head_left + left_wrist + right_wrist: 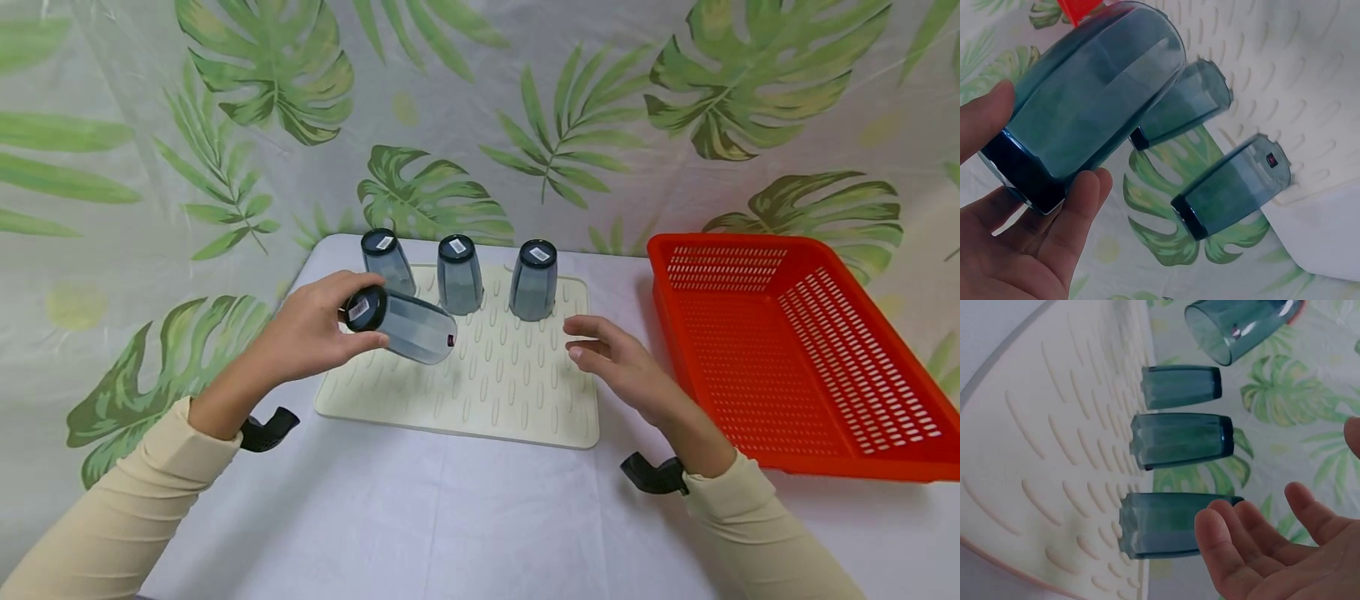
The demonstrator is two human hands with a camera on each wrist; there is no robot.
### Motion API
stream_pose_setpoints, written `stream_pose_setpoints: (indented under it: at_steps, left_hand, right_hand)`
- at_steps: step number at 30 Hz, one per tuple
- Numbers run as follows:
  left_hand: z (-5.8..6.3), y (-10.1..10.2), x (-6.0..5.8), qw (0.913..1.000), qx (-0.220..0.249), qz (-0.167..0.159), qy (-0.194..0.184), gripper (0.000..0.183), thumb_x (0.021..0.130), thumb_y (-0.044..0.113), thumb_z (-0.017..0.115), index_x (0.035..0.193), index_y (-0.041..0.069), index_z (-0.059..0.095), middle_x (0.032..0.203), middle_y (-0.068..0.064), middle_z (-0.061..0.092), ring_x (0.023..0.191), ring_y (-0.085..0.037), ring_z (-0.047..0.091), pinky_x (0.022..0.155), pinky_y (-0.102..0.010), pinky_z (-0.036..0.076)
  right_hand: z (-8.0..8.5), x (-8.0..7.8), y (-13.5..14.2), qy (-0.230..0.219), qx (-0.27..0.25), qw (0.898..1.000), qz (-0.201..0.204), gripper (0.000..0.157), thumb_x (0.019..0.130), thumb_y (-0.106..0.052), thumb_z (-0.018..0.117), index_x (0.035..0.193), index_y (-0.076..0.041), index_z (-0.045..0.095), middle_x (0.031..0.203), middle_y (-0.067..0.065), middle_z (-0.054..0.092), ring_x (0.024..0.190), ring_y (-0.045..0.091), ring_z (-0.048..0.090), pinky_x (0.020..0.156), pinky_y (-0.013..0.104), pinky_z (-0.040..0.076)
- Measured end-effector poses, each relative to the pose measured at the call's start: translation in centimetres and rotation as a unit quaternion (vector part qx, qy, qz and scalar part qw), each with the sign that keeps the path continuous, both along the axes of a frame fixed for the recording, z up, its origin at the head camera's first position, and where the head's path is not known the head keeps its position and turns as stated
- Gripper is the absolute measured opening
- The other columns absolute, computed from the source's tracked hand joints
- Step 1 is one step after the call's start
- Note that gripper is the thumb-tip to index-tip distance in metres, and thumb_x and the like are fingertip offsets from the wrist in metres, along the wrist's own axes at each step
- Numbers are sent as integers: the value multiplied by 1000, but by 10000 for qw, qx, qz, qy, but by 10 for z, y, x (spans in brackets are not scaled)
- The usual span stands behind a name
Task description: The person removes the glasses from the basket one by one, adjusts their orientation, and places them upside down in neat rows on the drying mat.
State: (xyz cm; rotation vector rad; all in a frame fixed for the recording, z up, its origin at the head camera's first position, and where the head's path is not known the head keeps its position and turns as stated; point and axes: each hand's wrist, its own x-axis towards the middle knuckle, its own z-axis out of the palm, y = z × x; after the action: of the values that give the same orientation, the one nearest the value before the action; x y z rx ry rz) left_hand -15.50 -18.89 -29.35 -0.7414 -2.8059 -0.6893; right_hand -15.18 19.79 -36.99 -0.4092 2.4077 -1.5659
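Observation:
My left hand point(318, 321) holds a blue-grey drinking glass point(418, 327) by its dark, thick base, thumb on one side and fingers on the other. The glass is tilted, with its mouth toward the right, above the cream drying mat point(480, 400). Three like glasses stand upside down along the back of the mat: a left glass point(390, 265), a middle glass point(460, 279) and a right glass point(533, 287), each with a label on its base. Nothing is in my right hand point(618, 362), whose loosely bent fingers are beside the mat's right edge, near the right glass.
A red plastic basket point(802, 462) with slotted walls stands on the right of the white-covered table point(360, 508). A leaf-patterned cloth point(450, 108) hangs close behind the mat and along the left side.

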Motion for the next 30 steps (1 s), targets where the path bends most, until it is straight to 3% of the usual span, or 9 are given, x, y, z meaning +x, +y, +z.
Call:
stream_pose_setpoints:
  at_steps: [7,10,22,30]
  left_hand:
    - [7,-6,-20,9963,-475,184,-695,64,85,24,78,140,4,53,140,-19,57,124,-37,57,97,-53,50]
    - [10,-9,-28,9937,-660,224,-874,64,85,24,77,141,4,52,140,-20,56,124,-37,56,98,-53,49]
    - [18,-25,-49,9906,-728,650,-958,65,85,24,76,141,4,51,133,-21,61,110,-36,62,88,-51,50]
    - [11,-26,-58,9820,-1328,639,-1181,68,86,24,74,144,0,48,140,-24,56,122,-40,58,97,-54,49]
  right_hand:
    - [0,2,-8,-6,315,9994,-135,53,100,-24,57,148,-10,40,153,17,40,138,41,44,112,61,40]
    - [-1,2,-13,-34,371,9992,-144,53,100,-24,57,148,-10,40,153,17,41,138,41,44,111,61,40]
    - [-4,-1,-20,-168,340,9990,-215,51,100,-21,55,148,-9,40,154,18,40,139,41,42,113,62,38]
    - [-6,-2,-24,-194,423,9986,-254,54,99,-21,56,149,-11,38,158,17,35,142,42,38,112,63,38]
